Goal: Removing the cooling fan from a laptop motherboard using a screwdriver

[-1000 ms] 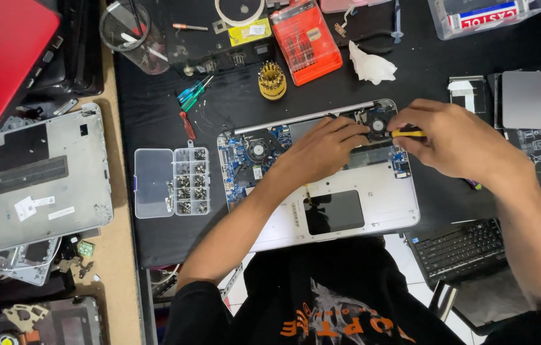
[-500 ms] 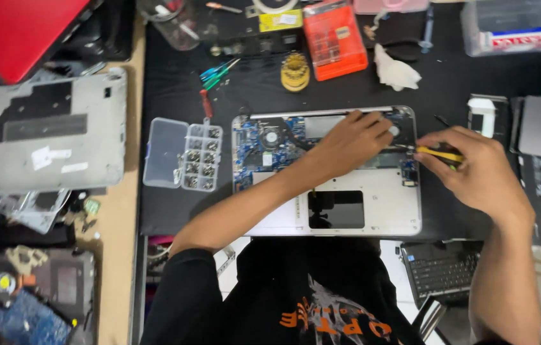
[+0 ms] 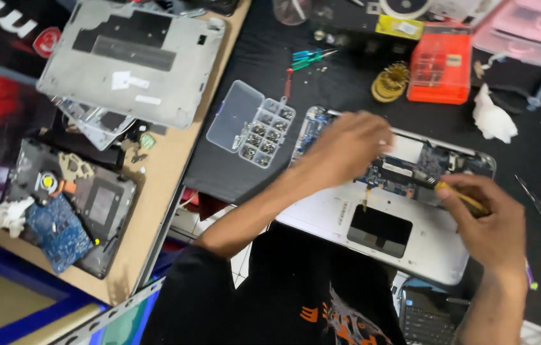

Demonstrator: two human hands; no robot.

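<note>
The opened silver laptop base (image 3: 405,249) lies on the black surface (image 3: 251,153). The left hand (image 3: 347,150) rests curled on its blue circuit board (image 3: 405,172); the right hand (image 3: 491,223) pinches a yellow screwdriver (image 3: 459,197). A clear screw box (image 3: 252,124) sits just beside.

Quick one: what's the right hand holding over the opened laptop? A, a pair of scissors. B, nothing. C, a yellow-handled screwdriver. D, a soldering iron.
C: the right hand has a grip on a yellow-handled screwdriver, its tip toward the circuit board of the opened laptop.
</note>
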